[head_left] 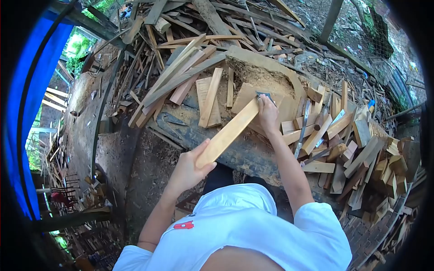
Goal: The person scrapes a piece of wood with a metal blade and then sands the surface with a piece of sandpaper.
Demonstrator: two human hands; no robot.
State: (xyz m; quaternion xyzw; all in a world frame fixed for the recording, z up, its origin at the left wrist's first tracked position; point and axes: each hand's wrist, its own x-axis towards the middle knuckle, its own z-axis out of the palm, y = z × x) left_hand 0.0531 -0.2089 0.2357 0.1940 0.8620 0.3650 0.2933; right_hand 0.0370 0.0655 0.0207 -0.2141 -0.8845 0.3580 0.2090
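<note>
Nearest of all, the white shirt (pixel 253 221) fills the bottom of the view, small red print (pixel 183 225) on its front. Just past it, here's the left hand (pixel 187 165), and that grip is firmly closed: thumb on one side, fingers on the other, clasping the near end of a pale strip of wood (pixel 228 133). The strip slants up and away to the right, held above the front edge of the counter (pixel 242 156).

Up at the far end, the right hand (pixel 269 113)! Fingers curled tight, grip closed on a dark flat piece (pixel 263 94) right at the tip of the strip; the fingers cover too much to tell what it is.

Over on the right side of the counter, a jumble of wooden offcuts (pixel 316 141), with a slim metallic strip (pixel 305 118) standing out among them. Across to the left lies a dark pointed piece (pixel 174 120), too small to name, and beyond it two short boards (pixel 210 101), one lying over the other. Behind the right hand, a thick slab (pixel 253 54) borders a patch of sawdust (pixel 266 76).

Further back, a great tangled woodpile (pixel 257 22), and away left, a bright blue tarp (pixel 38 86) hangs down.
</note>
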